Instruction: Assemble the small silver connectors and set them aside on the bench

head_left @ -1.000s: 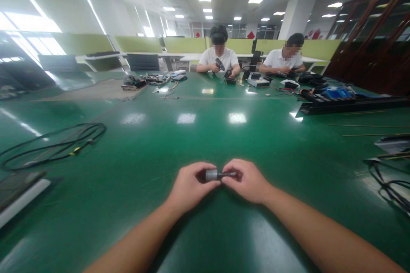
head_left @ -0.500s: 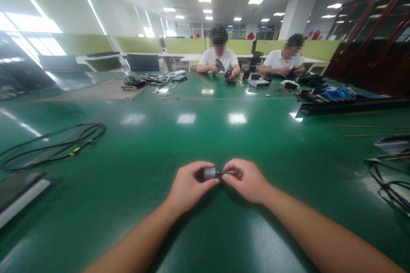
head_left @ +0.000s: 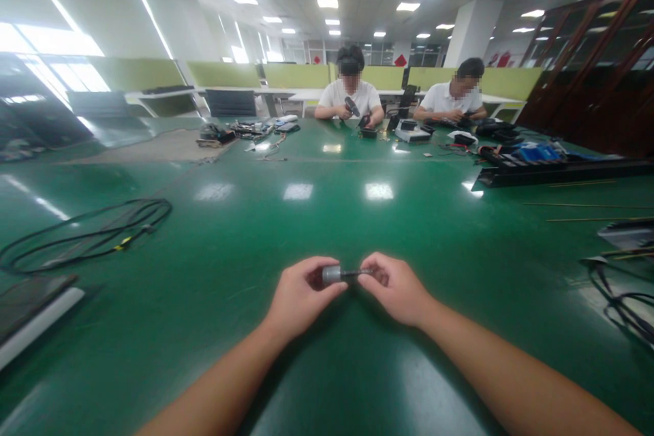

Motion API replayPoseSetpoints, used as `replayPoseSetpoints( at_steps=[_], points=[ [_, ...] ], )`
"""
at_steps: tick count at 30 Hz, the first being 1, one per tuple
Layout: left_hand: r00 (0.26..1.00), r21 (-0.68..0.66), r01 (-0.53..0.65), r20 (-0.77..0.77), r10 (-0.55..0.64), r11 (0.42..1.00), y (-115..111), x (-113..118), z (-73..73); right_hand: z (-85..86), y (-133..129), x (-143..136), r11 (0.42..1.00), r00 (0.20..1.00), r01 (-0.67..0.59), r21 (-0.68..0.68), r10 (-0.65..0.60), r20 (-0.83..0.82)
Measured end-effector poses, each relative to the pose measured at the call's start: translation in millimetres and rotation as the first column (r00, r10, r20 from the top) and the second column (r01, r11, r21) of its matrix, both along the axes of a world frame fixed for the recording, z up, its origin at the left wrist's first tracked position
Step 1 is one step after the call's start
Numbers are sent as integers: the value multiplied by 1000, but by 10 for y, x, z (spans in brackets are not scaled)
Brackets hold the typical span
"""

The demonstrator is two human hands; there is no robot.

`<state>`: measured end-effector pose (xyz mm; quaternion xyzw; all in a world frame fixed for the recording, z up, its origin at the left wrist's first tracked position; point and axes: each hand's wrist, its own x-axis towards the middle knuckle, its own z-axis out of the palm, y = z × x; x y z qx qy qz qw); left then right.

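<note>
Low in the middle of the head view, my left hand (head_left: 301, 294) is closed round a small grey cylinder (head_left: 332, 275) that lies sideways between thumb and fingers. A thin dark rod (head_left: 350, 273) runs from the cylinder's right end towards my right hand (head_left: 396, 288). That hand pinches the rod's far part between thumb and fingertips. Both hands are just above the green table (head_left: 286, 231). My fingers hide the cylinder's left end and the rod's right end. I cannot tell whether the rod is fixed to the cylinder.
Black cable (head_left: 122, 235) lies coiled at left, above a flat device (head_left: 38, 317). More black cables (head_left: 620, 300) and a long black channel (head_left: 556, 174) are at right. Across the table, one person (head_left: 350, 99) holds a power drill (head_left: 352, 106); another person (head_left: 449, 102) sits beside them.
My hands have drawn slightly apart, the left one leftwards with the grey cylinder. A little more of the dark rod shows between them. The view has tilted up slightly.
</note>
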<state>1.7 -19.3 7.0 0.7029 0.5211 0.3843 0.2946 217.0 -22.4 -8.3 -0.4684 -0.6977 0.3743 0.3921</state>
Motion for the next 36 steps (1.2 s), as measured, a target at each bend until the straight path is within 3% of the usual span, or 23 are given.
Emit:
replayPoseSetpoints(
  at_steps=[11,17,21,28,30,32,36],
  points=[
    [999,-42,-21,43,23,999,21,-31,-11,-51,35,18,996,996,-11,-86,4,-86],
    [986,-75,-141,78,146,987,77,-60,26,-77,92,45,990,965,-20,-142,-18,-263],
    [945,-159,-134,276,174,978,135,-64,19,-112,118,49,985,957,-31,-172,-20,-289],
    [787,-288,-105,561,257,952,190,-86,-38,-126,125,38,987,966,-53,-150,12,-259],
    [804,-318,-96,534,262,943,198,-138,-20,-123,125,35,988,970,-58,-141,22,-243],
    [867,-314,-108,435,244,943,191,-221,46,-121,126,33,989,974,-56,-140,23,-226],
    [966,-187,-182,149,211,965,66,-485,310,-112,129,33,989,978,-66,-132,38,-204]
  ],
)
